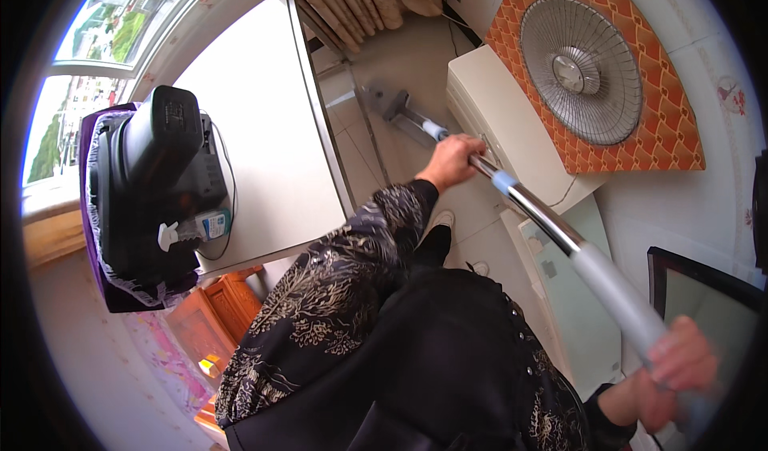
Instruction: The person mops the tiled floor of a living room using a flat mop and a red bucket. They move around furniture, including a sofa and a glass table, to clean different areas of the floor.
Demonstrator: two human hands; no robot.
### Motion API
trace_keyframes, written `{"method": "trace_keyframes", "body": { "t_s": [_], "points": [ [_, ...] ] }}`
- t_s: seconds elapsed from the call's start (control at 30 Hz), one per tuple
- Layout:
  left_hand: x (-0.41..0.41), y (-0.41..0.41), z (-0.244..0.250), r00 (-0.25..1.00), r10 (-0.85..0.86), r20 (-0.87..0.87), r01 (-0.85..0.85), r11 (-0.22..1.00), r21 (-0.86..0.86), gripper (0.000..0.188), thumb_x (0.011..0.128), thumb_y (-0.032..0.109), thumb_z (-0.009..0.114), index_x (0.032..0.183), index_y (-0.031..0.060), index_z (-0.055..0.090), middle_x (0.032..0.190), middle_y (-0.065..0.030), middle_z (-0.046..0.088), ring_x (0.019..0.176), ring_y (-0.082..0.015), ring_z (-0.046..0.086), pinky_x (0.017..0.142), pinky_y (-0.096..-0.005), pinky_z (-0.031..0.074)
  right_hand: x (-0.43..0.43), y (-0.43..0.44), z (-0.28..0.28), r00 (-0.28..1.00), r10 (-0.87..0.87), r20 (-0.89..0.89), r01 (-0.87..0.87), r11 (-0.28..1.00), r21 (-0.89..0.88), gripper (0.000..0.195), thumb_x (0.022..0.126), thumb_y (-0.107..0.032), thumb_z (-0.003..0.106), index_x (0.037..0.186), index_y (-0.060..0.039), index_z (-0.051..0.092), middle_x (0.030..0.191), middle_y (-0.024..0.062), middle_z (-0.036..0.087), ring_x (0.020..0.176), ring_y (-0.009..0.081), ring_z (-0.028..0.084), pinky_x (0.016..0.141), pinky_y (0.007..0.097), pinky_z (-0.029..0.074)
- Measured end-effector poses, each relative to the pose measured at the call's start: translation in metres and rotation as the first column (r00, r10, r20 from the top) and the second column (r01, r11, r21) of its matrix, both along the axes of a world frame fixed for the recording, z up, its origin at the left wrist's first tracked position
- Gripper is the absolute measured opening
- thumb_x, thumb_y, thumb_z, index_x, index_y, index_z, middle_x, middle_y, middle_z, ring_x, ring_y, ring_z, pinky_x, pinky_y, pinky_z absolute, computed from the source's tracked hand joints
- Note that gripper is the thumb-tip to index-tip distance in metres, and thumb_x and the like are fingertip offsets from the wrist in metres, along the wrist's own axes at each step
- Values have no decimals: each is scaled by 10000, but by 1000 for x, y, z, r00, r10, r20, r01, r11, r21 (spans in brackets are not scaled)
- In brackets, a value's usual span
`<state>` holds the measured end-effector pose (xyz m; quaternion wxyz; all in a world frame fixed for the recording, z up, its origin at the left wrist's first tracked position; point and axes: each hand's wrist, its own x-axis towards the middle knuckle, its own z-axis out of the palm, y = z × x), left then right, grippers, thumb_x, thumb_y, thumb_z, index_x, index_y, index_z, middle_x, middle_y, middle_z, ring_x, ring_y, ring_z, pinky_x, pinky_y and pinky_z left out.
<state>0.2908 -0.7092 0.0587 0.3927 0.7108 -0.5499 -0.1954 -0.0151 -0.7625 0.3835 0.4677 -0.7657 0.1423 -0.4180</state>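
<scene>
A mop with a metal and grey pole (543,217) slants from the lower right up to the floor. My left hand (453,160) is wrapped around the lower part of the pole, near its light-blue joint. Close to the upper end, my right hand (678,361) grips the grey sleeve; it is blurred by motion. The grey mop head (390,100) rests on the tiled floor between a white table and a low cabinet. Blur hides its exact outline.
A white table (258,121) on the left bears a black machine (162,151) and a spray bottle (210,226). Right stands a white cabinet (510,109), with a fan (579,70) over an orange patterned cover (678,145). Curtains (360,1) hang beyond; a dark-framed screen (708,295) is lower right.
</scene>
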Motion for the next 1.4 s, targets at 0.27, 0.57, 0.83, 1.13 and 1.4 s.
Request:
{"method": "trace_keyframes", "body": {
  "t_s": [0.27,0.57,0.83,1.13,1.4],
  "points": [
    [49,7,-43,993,101,65,-101,995,-6,137,620,1,554,742,64,558,717,-88,573,780,-305,555,681,-394,456,77,11,-48,996,24,-90,-11,990,143,180,724,-196,607,686,-92,464,644,44,549,588,204,553,589,323,351],
    [22,18,-50,923,374,88,-360,923,-137,103,645,-12,539,716,62,541,705,-91,547,746,-306,545,659,-376,444,84,-38,-44,924,373,-87,-355,919,172,126,565,-40,522,577,-141,447,501,-35,498,485,146,520,535,261,255],
    [-23,27,-55,869,494,-22,-489,851,-189,164,609,-38,554,710,83,508,687,-82,503,748,-297,517,694,-363,415,67,-29,-28,865,497,-68,-482,862,159,212,576,-70,564,487,-134,382,465,-43,473,369,117,452,488,252,217],
    [-145,58,-44,890,455,-40,-452,866,-212,99,664,4,552,724,82,545,672,-66,518,704,-282,518,653,-355,403,-60,-19,-23,800,598,-47,-575,787,224,214,585,-242,697,583,-191,489,489,-120,490,421,31,476,536,258,158],
    [-262,74,-41,963,255,-86,-267,946,-187,166,606,-10,583,745,77,552,672,-69,529,710,-293,524,660,-376,411,-190,49,-17,981,192,-5,-184,945,270,173,597,-151,577,580,-168,406,448,-69,429,394,82,393,596,276,210]
  ]
}}
